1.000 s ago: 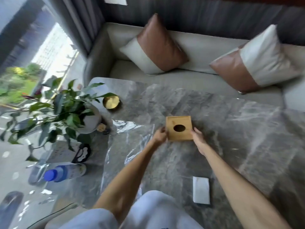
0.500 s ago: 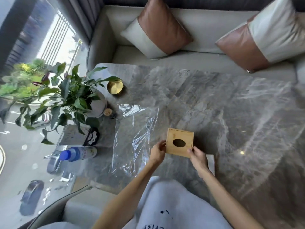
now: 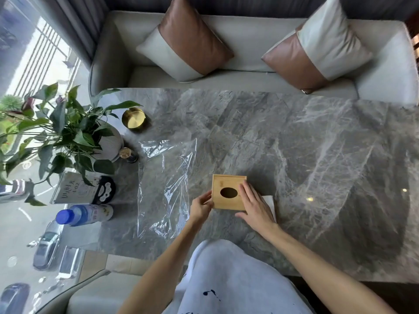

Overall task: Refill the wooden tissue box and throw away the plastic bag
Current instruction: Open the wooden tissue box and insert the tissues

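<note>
Since the earlier frame the right hand (image 3: 255, 206) is shifted from the box's corner onto its top right edge, fingers laid flat and spread. The wooden box (image 3: 228, 192) is set on the marble table (image 3: 317, 155), oval slot upward. Its left side is pinched by the left hand (image 3: 200, 206). A white tissue (image 3: 271, 201) is partly covered by the right hand. The plastic bag (image 3: 165, 184) is spread flat just left of the box.
</note>
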